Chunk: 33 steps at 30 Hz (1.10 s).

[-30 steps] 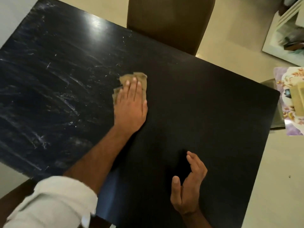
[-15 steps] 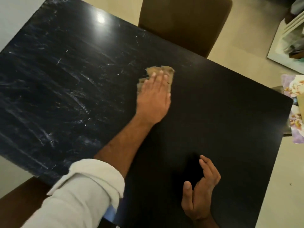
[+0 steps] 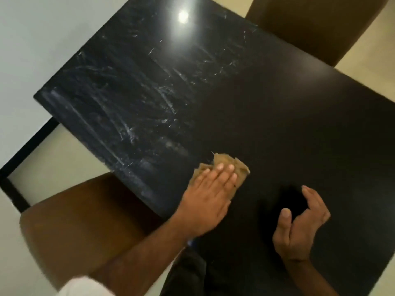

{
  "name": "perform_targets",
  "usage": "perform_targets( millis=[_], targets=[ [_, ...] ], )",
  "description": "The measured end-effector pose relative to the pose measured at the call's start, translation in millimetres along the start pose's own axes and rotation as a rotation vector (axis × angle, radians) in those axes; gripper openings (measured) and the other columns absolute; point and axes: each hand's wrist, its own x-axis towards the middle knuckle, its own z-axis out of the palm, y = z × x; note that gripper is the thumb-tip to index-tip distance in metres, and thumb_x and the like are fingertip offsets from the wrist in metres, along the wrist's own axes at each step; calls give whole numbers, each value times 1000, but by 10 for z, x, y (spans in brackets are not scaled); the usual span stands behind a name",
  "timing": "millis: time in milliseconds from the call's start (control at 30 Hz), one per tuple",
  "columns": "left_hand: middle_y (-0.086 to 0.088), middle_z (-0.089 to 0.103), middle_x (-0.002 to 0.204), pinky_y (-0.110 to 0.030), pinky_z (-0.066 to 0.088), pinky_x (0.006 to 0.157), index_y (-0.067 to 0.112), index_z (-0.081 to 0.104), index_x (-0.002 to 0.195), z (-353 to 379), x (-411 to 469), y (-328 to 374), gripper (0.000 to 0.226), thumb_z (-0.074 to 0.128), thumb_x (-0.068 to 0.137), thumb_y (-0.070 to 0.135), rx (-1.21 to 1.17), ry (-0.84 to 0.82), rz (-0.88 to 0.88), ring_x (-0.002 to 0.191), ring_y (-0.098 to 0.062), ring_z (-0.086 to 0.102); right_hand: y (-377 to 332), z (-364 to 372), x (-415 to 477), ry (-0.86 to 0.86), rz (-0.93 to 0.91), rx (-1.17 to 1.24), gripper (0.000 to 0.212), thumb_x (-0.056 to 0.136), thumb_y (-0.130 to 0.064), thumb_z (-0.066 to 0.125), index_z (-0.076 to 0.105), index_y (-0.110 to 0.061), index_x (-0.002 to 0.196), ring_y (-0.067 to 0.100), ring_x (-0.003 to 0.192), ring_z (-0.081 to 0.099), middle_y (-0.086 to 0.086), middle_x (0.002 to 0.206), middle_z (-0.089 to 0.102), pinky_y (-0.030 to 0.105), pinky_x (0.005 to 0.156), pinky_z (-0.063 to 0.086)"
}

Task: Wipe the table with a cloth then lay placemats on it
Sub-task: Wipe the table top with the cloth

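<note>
A folded tan cloth (image 3: 235, 165) lies on the glossy black table (image 3: 299, 124) near its front edge. My left hand (image 3: 208, 197) presses flat on the cloth, fingers together and stretched over it, and covers most of it. My right hand (image 3: 299, 223) hovers over the table at the lower right, fingers curled loosely apart, holding nothing. The left half of the tabletop shows pale streaks and smears; the right half looks plain dark. No placemats are in view.
One brown chair (image 3: 74, 227) stands tucked at the table's lower left and another brown chair (image 3: 316, 24) at the far upper right. A pale wall (image 3: 32, 50) runs along the left. Beige floor shows around the table.
My left hand has dragged the cloth back from the table's middle toward the front edge. The view has swung left, so the floral items at the right are gone from sight.
</note>
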Motion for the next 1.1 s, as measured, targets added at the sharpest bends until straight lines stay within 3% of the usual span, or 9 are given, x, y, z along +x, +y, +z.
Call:
perform_targets(
  millis=[133,267,433,567,700,767,900,1100],
  targets=[
    [-14,14,184,-57,23,135,9,19,176,-177,189,-971,69,29,116,42,85,124,-239,171,-32,12,27,8,-18,42,-15,28,67,107,-41,45,50,12,146,46,134,52,29,147,53,34,120,30],
    [-11,17,184,-55,21,137,10,18,176,-233,289,-1114,70,28,115,44,30,156,-392,171,-30,15,36,15,-52,72,-47,39,61,108,-40,46,53,9,144,44,132,55,27,142,57,37,119,31],
    [-8,1,186,-57,16,137,15,5,177,-62,-109,-308,74,28,114,46,-2,25,-199,172,-28,1,-16,4,-28,68,-78,38,56,110,-40,48,56,5,142,39,132,54,25,141,57,38,117,33],
    [-5,-13,186,-53,9,138,16,-3,177,54,-677,104,77,27,115,50,-16,-82,-98,171,-24,-14,-301,-47,-166,-99,-128,-33,53,108,-41,53,60,0,141,39,139,52,22,147,56,35,119,31],
    [0,-17,185,-52,-6,139,17,-10,176,-251,-798,-121,92,48,112,46,-346,-157,-30,169,-15,-22,-1088,241,-449,-323,-156,-77,56,110,-43,50,54,-9,153,34,155,39,16,165,44,49,129,32],
    [1,-19,185,-50,-9,139,16,-12,176,-430,-908,-346,92,50,110,35,-386,-101,-117,169,-13,-22,-1457,485,-578,-407,-140,-124,68,111,-53,44,42,-11,164,36,165,23,16,176,29,56,134,26],
    [2,-11,186,-52,0,140,19,0,178,-550,-1364,-909,76,34,112,37,-262,0,-403,171,-15,-13,-1803,940,-796,-467,-58,-333,93,106,-76,34,20,-16,176,43,170,2,18,184,4,61,131,22],
    [-7,-11,186,-54,0,138,17,1,178,-375,-1832,-1549,84,13,112,68,-50,-27,-580,172,-30,-7,-1605,795,-1084,-530,-232,-474,78,109,-71,33,27,-31,175,45,170,-1,9,186,7,60,124,31]
  ],
)
